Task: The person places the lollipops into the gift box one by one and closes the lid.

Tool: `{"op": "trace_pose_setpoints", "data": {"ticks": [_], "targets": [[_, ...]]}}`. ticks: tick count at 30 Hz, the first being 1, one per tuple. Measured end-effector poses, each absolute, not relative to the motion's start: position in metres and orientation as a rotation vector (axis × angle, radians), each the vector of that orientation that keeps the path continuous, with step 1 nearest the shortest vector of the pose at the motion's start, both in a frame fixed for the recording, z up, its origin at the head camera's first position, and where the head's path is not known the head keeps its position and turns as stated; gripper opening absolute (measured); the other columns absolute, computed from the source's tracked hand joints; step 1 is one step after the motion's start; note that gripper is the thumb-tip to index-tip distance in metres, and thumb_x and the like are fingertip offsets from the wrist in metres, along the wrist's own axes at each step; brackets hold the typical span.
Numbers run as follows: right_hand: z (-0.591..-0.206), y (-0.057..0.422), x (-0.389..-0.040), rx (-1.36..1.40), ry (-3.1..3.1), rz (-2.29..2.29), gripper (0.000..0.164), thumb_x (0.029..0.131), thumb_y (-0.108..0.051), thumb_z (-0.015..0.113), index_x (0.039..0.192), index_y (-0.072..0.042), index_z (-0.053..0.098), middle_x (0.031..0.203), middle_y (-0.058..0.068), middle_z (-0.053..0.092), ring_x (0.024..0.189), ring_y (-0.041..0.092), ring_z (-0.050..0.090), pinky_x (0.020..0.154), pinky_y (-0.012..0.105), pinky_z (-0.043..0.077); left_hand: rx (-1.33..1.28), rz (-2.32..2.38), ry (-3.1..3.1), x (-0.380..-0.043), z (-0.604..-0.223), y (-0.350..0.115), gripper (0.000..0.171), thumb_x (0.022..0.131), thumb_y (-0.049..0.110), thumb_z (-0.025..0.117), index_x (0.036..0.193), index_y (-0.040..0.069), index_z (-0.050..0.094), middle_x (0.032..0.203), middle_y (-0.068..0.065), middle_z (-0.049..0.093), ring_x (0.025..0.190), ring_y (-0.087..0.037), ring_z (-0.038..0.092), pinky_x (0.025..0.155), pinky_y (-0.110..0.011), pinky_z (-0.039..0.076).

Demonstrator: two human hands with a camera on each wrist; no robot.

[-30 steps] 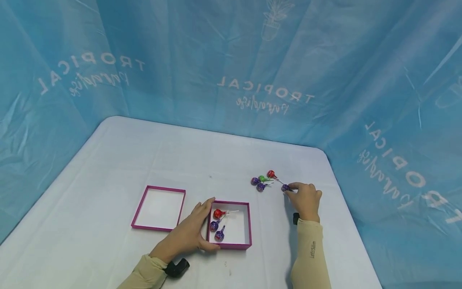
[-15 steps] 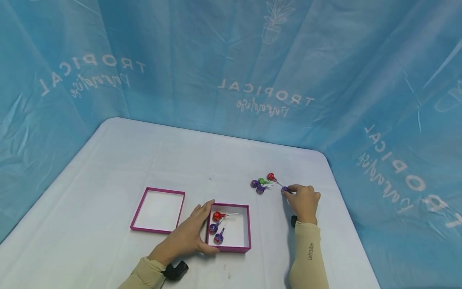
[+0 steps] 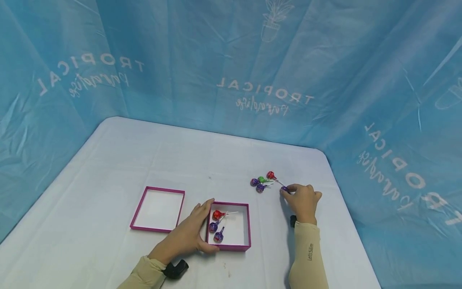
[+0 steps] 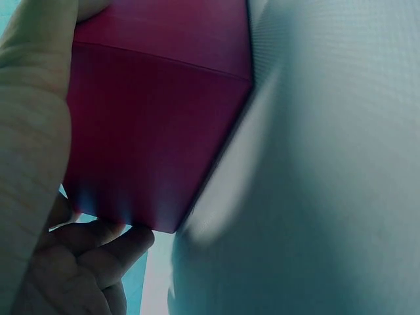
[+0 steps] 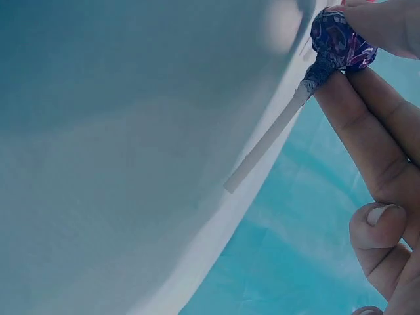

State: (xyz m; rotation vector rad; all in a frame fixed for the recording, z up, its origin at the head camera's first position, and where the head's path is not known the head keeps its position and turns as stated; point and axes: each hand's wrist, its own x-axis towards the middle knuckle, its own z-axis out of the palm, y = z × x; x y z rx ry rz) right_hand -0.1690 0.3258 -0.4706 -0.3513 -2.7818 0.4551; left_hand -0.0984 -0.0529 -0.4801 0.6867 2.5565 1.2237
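My left hand grips the shallow magenta box at its left side, thumb at the front corner and fingers at the back one. The left wrist view shows the box's outer wall between thumb and fingers. Inside lie a red lollipop and two purple ones, along the left side. Over to the right, my right hand pinches a purple-wrapped lollipop by its head between thumb and fingers. Its white stick points away from the fingertips in the right wrist view.
Left of the box lies a magenta-rimmed lid, its white inside up. Close to the right hand are a red lollipop, a green lollipop and two purple ones, sticks crossing. Blue printed curtains border the white table.
The right hand keeps its pinch on the purple lollipop and shifts only very slightly. The left hand, box, lid and other lollipops stay in place.
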Motion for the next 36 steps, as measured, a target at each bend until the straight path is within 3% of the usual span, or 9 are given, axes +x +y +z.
{"op": "trace_pose_setpoints", "data": {"ticks": [14, 24, 36], "targets": [[-0.439, 0.282, -0.148, -0.179, -2.705, 0.452, 0.029, 0.078, -0.034, 0.086, 0.093, -0.008, 0.083, 0.064, 0.003, 0.067, 0.078, 0.025, 0.048, 0.078, 0.052, 0.024, 0.681, 1.213, 2.556, -0.099, -0.482, -0.053, 0.137, 0.056, 0.054, 0.095, 0.163, 0.022, 0.016, 0.164, -0.011, 0.028, 0.151, -0.046, 0.018, 0.118, -0.06, 0.028], [-0.411, 0.238, -0.127, 0.036, -2.724, 0.352, 0.028, 0.074, -0.034, 0.089, 0.092, -0.014, 0.084, 0.07, 0.005, 0.072, 0.076, 0.022, 0.048, 0.073, 0.046, 0.025, 0.682, 1.202, 2.559, -0.099, -0.481, -0.052, 0.136, 0.057, 0.053, 0.095, 0.163, 0.021, 0.016, 0.164, -0.01, 0.029, 0.151, -0.045, 0.019, 0.118, -0.06, 0.028], [-0.395, 0.2, -0.1, 0.318, -2.72, 0.348, 0.022, 0.07, -0.035, 0.092, 0.084, -0.022, 0.083, 0.073, -0.006, 0.074, 0.071, 0.012, 0.039, 0.074, 0.042, 0.025, 0.665, 1.204, 2.558, -0.099, -0.481, -0.053, 0.136, 0.056, 0.055, 0.094, 0.163, 0.023, 0.016, 0.165, -0.009, 0.028, 0.151, -0.044, 0.019, 0.118, -0.058, 0.028]]}}
